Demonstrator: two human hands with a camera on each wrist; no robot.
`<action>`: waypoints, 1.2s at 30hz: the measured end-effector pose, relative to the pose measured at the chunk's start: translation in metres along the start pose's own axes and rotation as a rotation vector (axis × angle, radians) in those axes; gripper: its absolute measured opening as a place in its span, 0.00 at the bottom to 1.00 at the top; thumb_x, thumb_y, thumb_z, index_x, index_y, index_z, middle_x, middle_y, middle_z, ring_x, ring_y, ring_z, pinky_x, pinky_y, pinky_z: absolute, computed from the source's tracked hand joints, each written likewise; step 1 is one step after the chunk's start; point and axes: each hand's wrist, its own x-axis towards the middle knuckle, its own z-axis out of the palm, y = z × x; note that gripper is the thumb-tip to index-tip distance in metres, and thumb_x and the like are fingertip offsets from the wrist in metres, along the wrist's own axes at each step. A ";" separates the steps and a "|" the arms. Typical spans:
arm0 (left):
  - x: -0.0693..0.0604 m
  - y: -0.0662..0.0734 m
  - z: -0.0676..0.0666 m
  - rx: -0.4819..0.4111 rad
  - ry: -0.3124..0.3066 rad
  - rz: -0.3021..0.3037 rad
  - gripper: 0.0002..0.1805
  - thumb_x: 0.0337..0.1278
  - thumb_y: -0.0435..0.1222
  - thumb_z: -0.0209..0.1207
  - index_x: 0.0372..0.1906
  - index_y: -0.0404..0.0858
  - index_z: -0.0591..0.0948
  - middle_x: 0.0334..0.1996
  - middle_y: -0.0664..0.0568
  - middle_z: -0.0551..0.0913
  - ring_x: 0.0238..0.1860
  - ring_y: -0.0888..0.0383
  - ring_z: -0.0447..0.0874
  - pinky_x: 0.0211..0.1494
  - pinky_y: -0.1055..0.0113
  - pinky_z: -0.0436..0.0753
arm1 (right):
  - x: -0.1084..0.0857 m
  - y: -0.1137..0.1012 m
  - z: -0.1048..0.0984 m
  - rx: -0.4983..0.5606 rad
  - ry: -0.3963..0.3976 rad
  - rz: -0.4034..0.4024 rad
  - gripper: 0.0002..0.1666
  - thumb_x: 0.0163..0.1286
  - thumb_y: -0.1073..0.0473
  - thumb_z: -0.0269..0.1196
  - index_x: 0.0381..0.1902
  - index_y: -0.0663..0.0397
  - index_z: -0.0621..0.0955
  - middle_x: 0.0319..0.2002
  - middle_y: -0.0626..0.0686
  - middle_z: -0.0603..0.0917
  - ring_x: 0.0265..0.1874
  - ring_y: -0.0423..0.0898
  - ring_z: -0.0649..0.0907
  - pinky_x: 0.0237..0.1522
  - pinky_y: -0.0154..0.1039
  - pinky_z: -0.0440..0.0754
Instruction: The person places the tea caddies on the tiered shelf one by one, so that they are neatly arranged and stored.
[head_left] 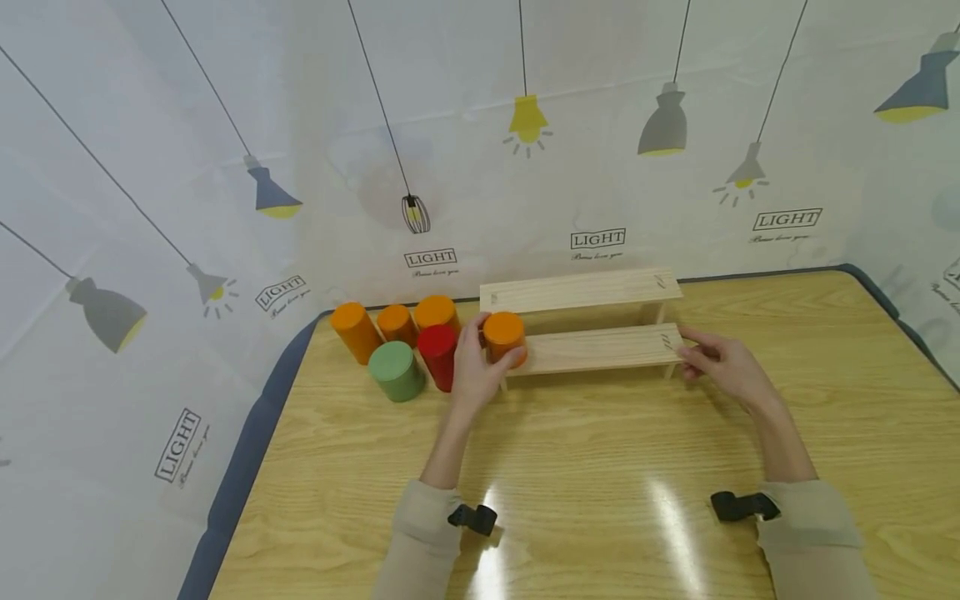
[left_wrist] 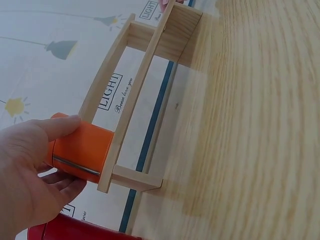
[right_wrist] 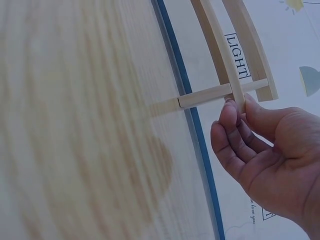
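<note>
A two-step wooden rack (head_left: 592,348) stands near the table's back edge. At the left end of its lower step is an orange canister (head_left: 505,337), upright. My left hand (head_left: 474,367) grips this canister from the left, thumb on one side and fingers round the other, as the left wrist view also shows the orange canister (left_wrist: 80,147). My right hand (head_left: 723,367) pinches the right end of the lower step between thumb and fingers. In the right wrist view the right hand (right_wrist: 272,155) holds that board end (right_wrist: 239,100).
Left of the rack stand a red canister (head_left: 438,354), a green canister (head_left: 397,372) and several orange canisters (head_left: 356,332). The wooden table (head_left: 570,467) has a blue padded edge (head_left: 240,467). Behind it hangs a white sheet (head_left: 465,167) printed with lamps.
</note>
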 end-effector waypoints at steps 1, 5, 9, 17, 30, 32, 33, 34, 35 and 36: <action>0.000 0.000 0.000 -0.002 -0.002 -0.001 0.40 0.53 0.35 0.74 0.68 0.31 0.67 0.61 0.37 0.73 0.60 0.43 0.77 0.65 0.51 0.76 | 0.000 0.000 0.000 0.005 0.000 -0.001 0.34 0.81 0.55 0.54 0.74 0.71 0.62 0.42 0.67 0.85 0.34 0.44 0.87 0.39 0.28 0.82; 0.000 0.001 -0.002 0.013 -0.016 0.003 0.41 0.53 0.34 0.74 0.69 0.30 0.66 0.62 0.36 0.72 0.61 0.42 0.76 0.67 0.51 0.75 | -0.002 -0.002 0.001 0.031 -0.003 -0.014 0.33 0.80 0.56 0.55 0.74 0.72 0.62 0.43 0.69 0.84 0.34 0.45 0.87 0.40 0.31 0.84; -0.004 0.005 -0.007 0.043 -0.028 0.016 0.44 0.53 0.37 0.74 0.71 0.29 0.64 0.63 0.36 0.71 0.64 0.43 0.73 0.70 0.52 0.72 | -0.003 -0.002 0.002 0.037 -0.006 -0.010 0.34 0.81 0.56 0.54 0.74 0.72 0.62 0.44 0.69 0.84 0.35 0.45 0.87 0.40 0.32 0.85; -0.009 0.018 -0.024 0.079 0.021 0.081 0.42 0.56 0.41 0.73 0.70 0.29 0.65 0.62 0.35 0.71 0.64 0.41 0.70 0.70 0.52 0.70 | 0.000 0.002 0.001 0.016 -0.008 0.006 0.34 0.81 0.55 0.53 0.75 0.70 0.61 0.44 0.68 0.84 0.35 0.46 0.87 0.41 0.30 0.83; -0.020 0.024 -0.063 0.071 0.130 0.149 0.34 0.59 0.35 0.70 0.67 0.28 0.70 0.62 0.36 0.73 0.63 0.42 0.71 0.69 0.51 0.71 | -0.001 0.002 0.000 0.015 -0.029 0.014 0.34 0.82 0.55 0.52 0.76 0.68 0.59 0.45 0.67 0.84 0.37 0.49 0.87 0.44 0.29 0.81; -0.022 0.021 -0.069 0.057 0.139 0.148 0.33 0.60 0.35 0.70 0.66 0.28 0.70 0.62 0.34 0.72 0.63 0.42 0.71 0.68 0.50 0.70 | -0.002 0.002 0.000 0.021 -0.028 0.013 0.34 0.82 0.55 0.53 0.76 0.68 0.59 0.45 0.67 0.84 0.37 0.49 0.87 0.44 0.30 0.82; -0.022 0.020 -0.073 0.047 0.146 0.147 0.33 0.60 0.34 0.69 0.66 0.28 0.70 0.62 0.34 0.72 0.63 0.41 0.70 0.68 0.49 0.70 | -0.002 0.002 0.000 0.022 -0.026 0.011 0.34 0.82 0.55 0.53 0.76 0.69 0.60 0.45 0.67 0.84 0.37 0.49 0.87 0.44 0.30 0.82; -0.023 0.018 -0.076 0.040 0.155 0.144 0.33 0.60 0.34 0.69 0.66 0.27 0.70 0.61 0.33 0.72 0.63 0.41 0.70 0.68 0.48 0.70 | -0.002 0.002 0.000 0.022 -0.025 0.011 0.34 0.81 0.56 0.53 0.76 0.69 0.60 0.44 0.67 0.84 0.37 0.49 0.87 0.44 0.31 0.82; -0.024 0.017 -0.079 0.036 0.165 0.141 0.32 0.60 0.33 0.68 0.66 0.27 0.69 0.61 0.33 0.72 0.62 0.40 0.70 0.68 0.47 0.70 | -0.002 0.002 0.000 0.023 -0.023 0.011 0.34 0.81 0.56 0.53 0.76 0.69 0.60 0.44 0.67 0.84 0.37 0.48 0.87 0.44 0.31 0.82; -0.025 0.015 -0.083 0.035 0.174 0.138 0.32 0.61 0.33 0.68 0.66 0.26 0.69 0.61 0.33 0.72 0.62 0.39 0.69 0.67 0.46 0.69 | -0.003 0.001 0.000 0.025 -0.022 0.011 0.34 0.81 0.56 0.53 0.76 0.69 0.60 0.44 0.68 0.84 0.37 0.48 0.87 0.44 0.31 0.82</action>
